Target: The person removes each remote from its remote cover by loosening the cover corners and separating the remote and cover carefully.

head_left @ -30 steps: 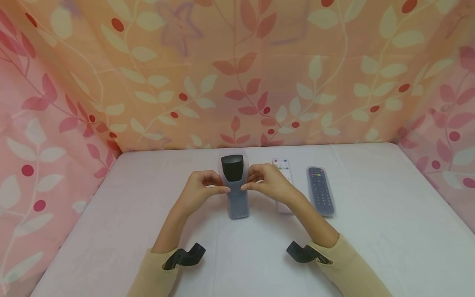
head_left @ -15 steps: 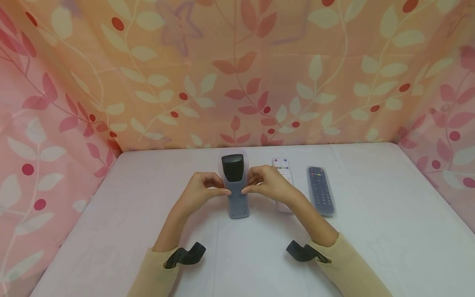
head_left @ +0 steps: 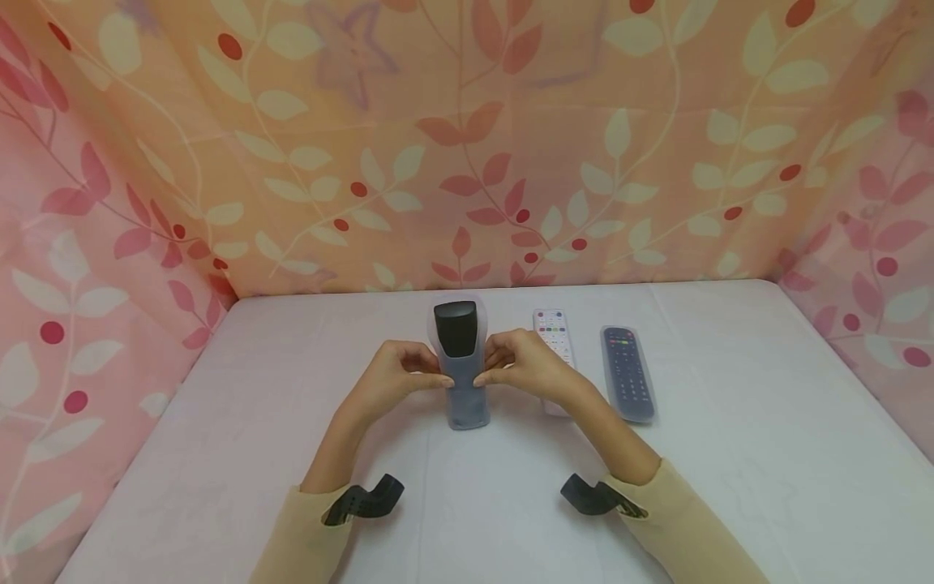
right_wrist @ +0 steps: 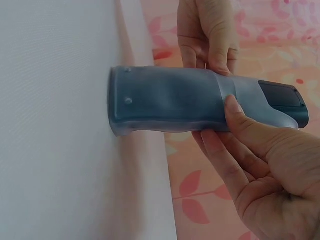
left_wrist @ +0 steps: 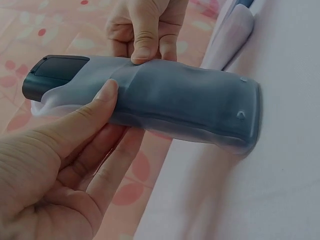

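The left hand (head_left: pixel 397 371) and right hand (head_left: pixel 533 365) have slid slightly down the cover (head_left: pixel 467 404); their fingers (left_wrist: pixel 107 172) pinch its sides. Between them the remote (head_left: pixel 457 331) stands upright inside, on the counter (head_left: pixel 233 454); probably light, stiff under soft film, best held by both edges.

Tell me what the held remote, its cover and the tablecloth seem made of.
Remote: probably hard plastic, dark and smooth; its bare end has crisp edges and a soft highlight.
Cover: perhaps soft silicone, hazy with slight sheen; it ripples and lets the remote's body show through.
Tablecloth: apparently woven fabric, white and matte; faint creases and a fine grain show.
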A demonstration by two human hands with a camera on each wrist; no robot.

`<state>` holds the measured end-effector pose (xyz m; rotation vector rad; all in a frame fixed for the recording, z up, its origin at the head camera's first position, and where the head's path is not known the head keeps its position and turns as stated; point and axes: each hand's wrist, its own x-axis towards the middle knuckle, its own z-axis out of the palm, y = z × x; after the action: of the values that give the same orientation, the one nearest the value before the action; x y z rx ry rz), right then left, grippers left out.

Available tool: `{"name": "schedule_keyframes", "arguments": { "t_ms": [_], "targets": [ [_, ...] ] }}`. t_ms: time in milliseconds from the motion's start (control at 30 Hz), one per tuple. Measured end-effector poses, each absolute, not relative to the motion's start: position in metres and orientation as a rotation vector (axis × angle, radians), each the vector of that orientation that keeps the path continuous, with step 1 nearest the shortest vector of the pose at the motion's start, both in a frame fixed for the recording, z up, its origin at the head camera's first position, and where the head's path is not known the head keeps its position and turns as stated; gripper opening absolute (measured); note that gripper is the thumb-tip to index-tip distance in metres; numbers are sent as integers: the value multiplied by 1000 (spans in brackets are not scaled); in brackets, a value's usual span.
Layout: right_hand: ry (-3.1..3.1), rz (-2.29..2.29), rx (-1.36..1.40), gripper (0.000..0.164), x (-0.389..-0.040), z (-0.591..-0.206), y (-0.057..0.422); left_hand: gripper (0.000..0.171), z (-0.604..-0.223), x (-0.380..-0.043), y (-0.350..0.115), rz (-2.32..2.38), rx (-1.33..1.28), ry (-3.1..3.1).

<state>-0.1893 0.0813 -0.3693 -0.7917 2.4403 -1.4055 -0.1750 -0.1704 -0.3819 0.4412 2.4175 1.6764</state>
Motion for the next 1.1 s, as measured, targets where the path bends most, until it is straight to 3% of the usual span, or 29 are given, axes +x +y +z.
{"name": "schedule_keyframes", "arguments": {
  "t_ms": [1100],
  "targets": [
    [2456,-1413,-778,16,-192,-375,84,17,-382,-175,-167,1666,443,2464]
  ]
}}
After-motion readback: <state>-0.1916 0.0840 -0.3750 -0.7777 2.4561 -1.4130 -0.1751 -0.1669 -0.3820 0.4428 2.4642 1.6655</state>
